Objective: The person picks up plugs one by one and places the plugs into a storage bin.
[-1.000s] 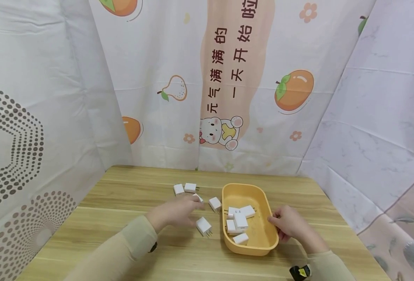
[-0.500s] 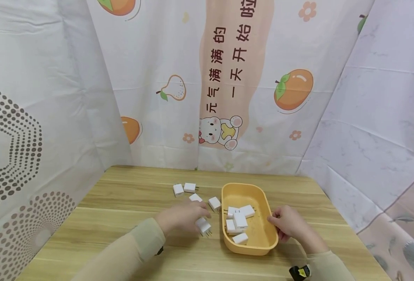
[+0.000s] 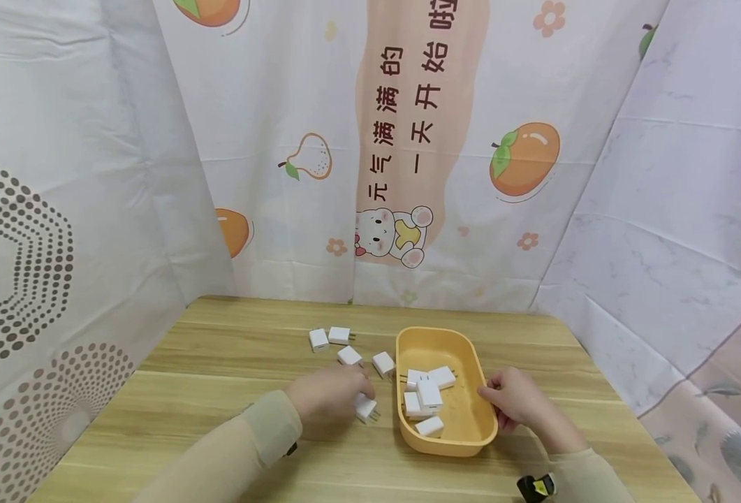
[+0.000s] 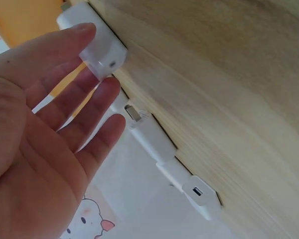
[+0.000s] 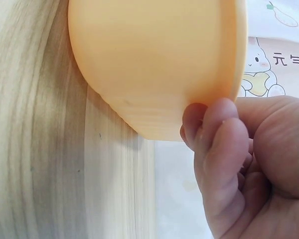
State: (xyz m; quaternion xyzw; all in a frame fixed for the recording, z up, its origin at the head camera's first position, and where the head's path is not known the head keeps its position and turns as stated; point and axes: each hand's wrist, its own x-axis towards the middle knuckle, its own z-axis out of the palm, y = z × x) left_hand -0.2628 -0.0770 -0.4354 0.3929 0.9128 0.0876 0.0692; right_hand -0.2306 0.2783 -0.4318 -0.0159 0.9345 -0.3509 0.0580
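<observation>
My left hand (image 3: 331, 395) is low over the table at a white plug-in charger (image 3: 365, 408), whose metal prongs point toward the box. In the left wrist view the thumb lies across this charger (image 4: 102, 52), with fingertips on its other side; the last fingers are spread loosely. My right hand (image 3: 516, 402) pinches the rim of a yellow plastic box (image 3: 471, 436) on its right side, thumb inside and curled fingers outside. Several white chargers (image 3: 429, 395) lie heaped inside the box.
Beyond the left hand lie more loose chargers: one near the box (image 3: 383, 364), one behind the hand (image 3: 349, 355), and a pair farther back (image 3: 318, 339). All rest on a wooden table (image 3: 219, 363). A printed curtain (image 3: 282, 230) hangs along the back edge.
My left hand has moved right and slightly down, from beside the chargers onto the nearest one. The right hand keeps its grip on the box, which stays in place.
</observation>
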